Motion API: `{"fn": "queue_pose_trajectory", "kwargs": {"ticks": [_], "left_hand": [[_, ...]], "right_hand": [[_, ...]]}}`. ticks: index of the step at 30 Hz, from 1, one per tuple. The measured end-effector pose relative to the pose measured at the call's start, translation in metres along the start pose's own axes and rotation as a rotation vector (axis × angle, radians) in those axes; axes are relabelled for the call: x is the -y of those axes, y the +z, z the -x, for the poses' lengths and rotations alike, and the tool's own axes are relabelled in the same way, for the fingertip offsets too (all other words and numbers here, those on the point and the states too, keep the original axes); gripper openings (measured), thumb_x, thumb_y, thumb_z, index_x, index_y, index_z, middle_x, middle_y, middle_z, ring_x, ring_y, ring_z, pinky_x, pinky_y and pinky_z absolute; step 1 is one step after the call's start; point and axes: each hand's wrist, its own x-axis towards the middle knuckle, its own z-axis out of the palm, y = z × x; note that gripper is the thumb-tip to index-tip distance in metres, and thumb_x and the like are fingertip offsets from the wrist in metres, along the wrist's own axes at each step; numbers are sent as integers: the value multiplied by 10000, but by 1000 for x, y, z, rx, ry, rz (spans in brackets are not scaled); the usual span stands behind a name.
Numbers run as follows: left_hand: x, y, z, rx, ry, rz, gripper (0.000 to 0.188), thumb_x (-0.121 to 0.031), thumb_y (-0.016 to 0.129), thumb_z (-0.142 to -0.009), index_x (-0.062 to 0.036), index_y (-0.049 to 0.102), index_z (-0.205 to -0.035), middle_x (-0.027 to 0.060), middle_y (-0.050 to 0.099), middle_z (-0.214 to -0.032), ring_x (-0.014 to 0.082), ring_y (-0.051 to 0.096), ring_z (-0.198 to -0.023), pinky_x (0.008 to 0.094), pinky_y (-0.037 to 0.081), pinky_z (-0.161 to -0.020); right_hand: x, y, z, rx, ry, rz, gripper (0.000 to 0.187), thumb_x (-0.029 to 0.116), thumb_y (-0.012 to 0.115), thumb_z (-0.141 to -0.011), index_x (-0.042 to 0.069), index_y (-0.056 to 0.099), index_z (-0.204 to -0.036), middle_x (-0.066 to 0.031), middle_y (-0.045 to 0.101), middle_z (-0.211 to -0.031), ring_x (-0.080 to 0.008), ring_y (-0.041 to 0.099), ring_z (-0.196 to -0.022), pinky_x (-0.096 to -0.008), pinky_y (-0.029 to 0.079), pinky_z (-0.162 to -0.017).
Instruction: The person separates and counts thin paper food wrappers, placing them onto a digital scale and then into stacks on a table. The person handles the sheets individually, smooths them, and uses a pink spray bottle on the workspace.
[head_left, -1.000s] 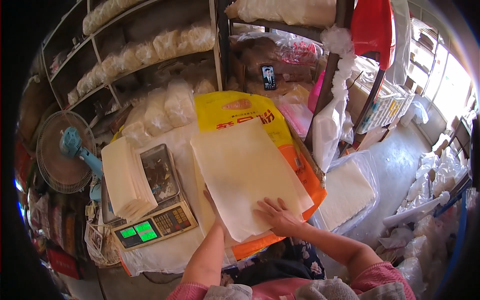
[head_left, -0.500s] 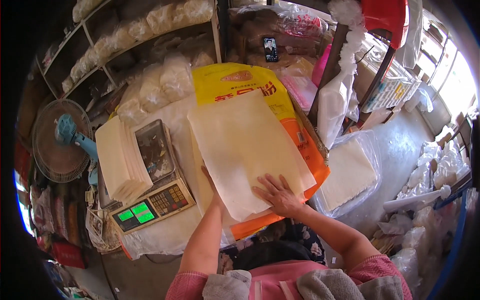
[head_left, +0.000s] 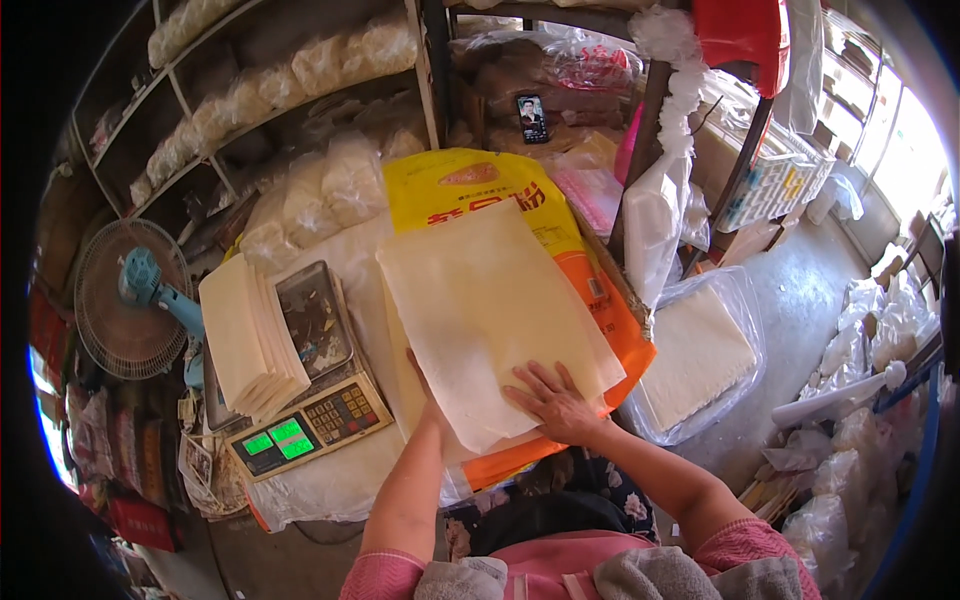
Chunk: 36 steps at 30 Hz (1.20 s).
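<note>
Pale cream, thin dough-like sheets point(head_left: 480, 300) lie stacked in front of me, their edges not quite lined up. My right hand point(head_left: 555, 402) rests flat on the top sheet near its lower right corner, fingers spread. Along the lower left edge of the stack is my left hand point(head_left: 424, 385). Its visible fingers are stretched out beside the sheets, and part of the hand is hidden by the top sheet's edge. Under the stack lies a yellow and orange printed bag point(head_left: 420, 180). To the left, folded cream sheets point(head_left: 250, 335) sit on a digital scale point(head_left: 345, 410).
A blue desk fan point(head_left: 135, 285) stands at the far left. Bagged goods point(head_left: 330, 185) sit behind the scale. On the right, a plastic-wrapped cream slab point(head_left: 700, 350) lies beside a post point(head_left: 645, 170). A phone point(head_left: 532, 118) with a lit screen stands at the back.
The whole view has shifted slightly. Both hands keep nearly the same place on the sheets, and nothing has been picked up or let go.
</note>
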Motion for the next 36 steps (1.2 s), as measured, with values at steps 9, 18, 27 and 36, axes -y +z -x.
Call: {"fn": "queue_pose_trajectory", "kwargs": {"ticks": [9, 18, 27, 36], "left_hand": [[-47, -22, 40, -427, 124, -132, 497, -189, 723, -820, -42, 580, -1272, 230, 514, -1379, 353, 429, -1352, 440, 330, -1126], [-39, -62, 61, -349, 601, -732, 272, 26, 610, -815, -65, 662, -1066, 141, 584, -1296, 355, 474, -1303, 494, 372, -1098], [-6, -65, 62, -268, 518, -516, 243, 76, 573, -776, -83, 653, -941, 117, 708, -970, 326, 666, -952, 419, 532, -828], [-7, -61, 62, -221, 328, -305, 235, 75, 586, -824, -94, 670, -965, 122, 717, -955, 294, 700, -872, 341, 548, -741]], "right_hand": [[-8, -7, -3, -2, 9, -185, 630, 102, 579, -857, 248, 443, -1455, -85, 280, -1593, -287, 184, -1498, -571, 112, -1191], [-12, -25, 4, 41, -53, -160, 641, 115, 566, -847, 212, 427, -1465, -123, 329, -1560, -333, 261, -1462, -597, 189, -1162], [-65, -57, 42, -80, 20, 101, 588, 98, 639, -782, 96, 526, -1360, -137, 468, -1448, -322, 373, -1395, -574, 249, -1123], [-86, -115, 70, -65, 79, -97, 318, 37, 688, -809, 67, 667, -1125, -62, 703, -1076, -238, 654, -1069, -474, 388, -1058]]}}
